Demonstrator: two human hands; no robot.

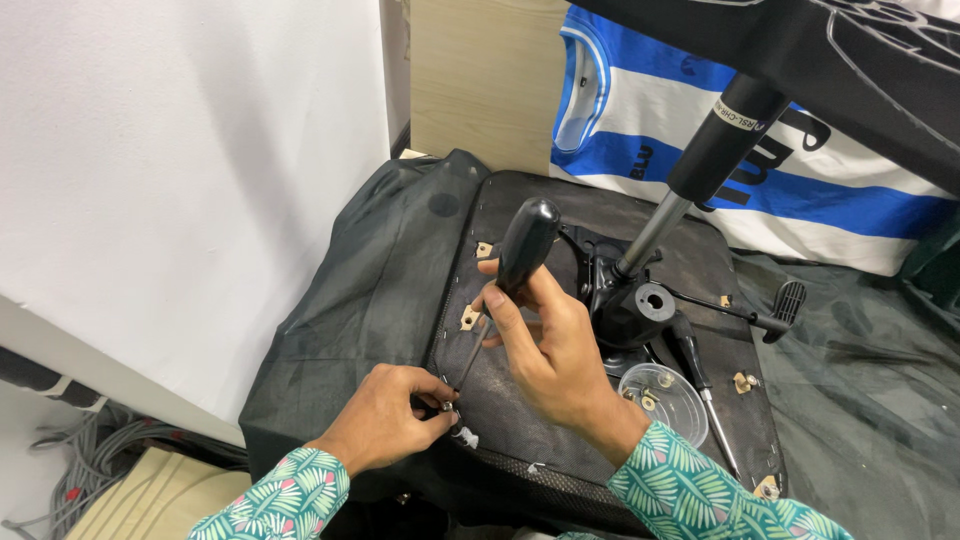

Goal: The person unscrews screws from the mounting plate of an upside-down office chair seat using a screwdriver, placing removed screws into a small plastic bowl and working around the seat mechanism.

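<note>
Left hand (385, 415) and right hand (548, 350) both bare: no gloves, rings or watch visible. Both forearms in long sleeves reaching wrists. Left sleeve (275, 500) and right sleeve (705, 490) of same cloth: teal-green ground, leaf print in white, pale green, pink and orange. Cuffs plain, unbuttoned, loose at wrist.

**Tight around the seat mechanism, open at the left edge**

The gas cylinder (700, 170) and black mechanism (625, 305) block the middle. A clear plastic cup (668, 398), lever (770, 315) and second screwdriver (700, 375) crowd the near right. The seat underside (500, 400) lies bare left of them.
</note>
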